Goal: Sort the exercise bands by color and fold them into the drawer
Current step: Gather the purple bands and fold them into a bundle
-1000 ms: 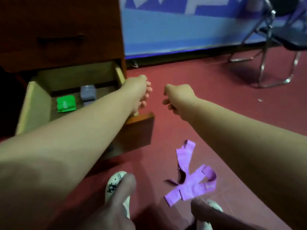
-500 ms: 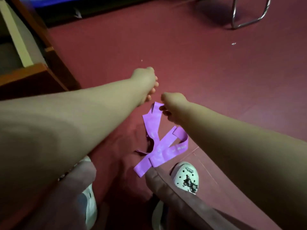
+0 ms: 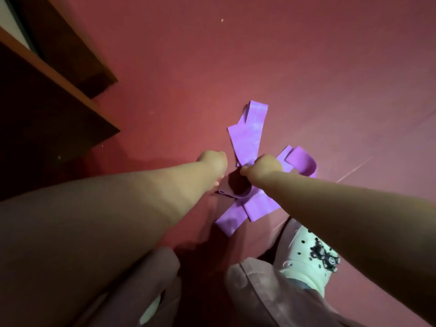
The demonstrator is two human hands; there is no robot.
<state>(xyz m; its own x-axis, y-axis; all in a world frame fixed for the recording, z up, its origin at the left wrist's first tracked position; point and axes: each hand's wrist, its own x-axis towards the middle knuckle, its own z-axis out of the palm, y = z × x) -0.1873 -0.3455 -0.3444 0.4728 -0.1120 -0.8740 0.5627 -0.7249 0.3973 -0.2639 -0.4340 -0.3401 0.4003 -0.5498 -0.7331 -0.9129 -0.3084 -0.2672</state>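
Observation:
A purple exercise band (image 3: 250, 135) lies crumpled on the red floor, its loops crossing under my arms, with another flat end (image 3: 230, 220) near my feet. My right hand (image 3: 262, 167) is down on the middle of the band, fingers curled and thumb pinching its edge. Just left of the band, my left hand (image 3: 212, 162) hangs with loosely curled fingers that hold nothing, their tips close to a dark folded end of the band. The open drawer (image 3: 59, 76) shows only its wooden front corner at the upper left; its inside is out of view.
The dark brown cabinet (image 3: 70, 43) stands behind the drawer at the left edge. My white clog (image 3: 313, 263) with black charms and my mauve trouser legs (image 3: 259, 291) fill the bottom of the view. Red floor stretches away to the right and beyond the band.
My view has tipped down from the drawer to the floor. Both hands have dropped towards the purple band, and my right hand has reached it and taken hold.

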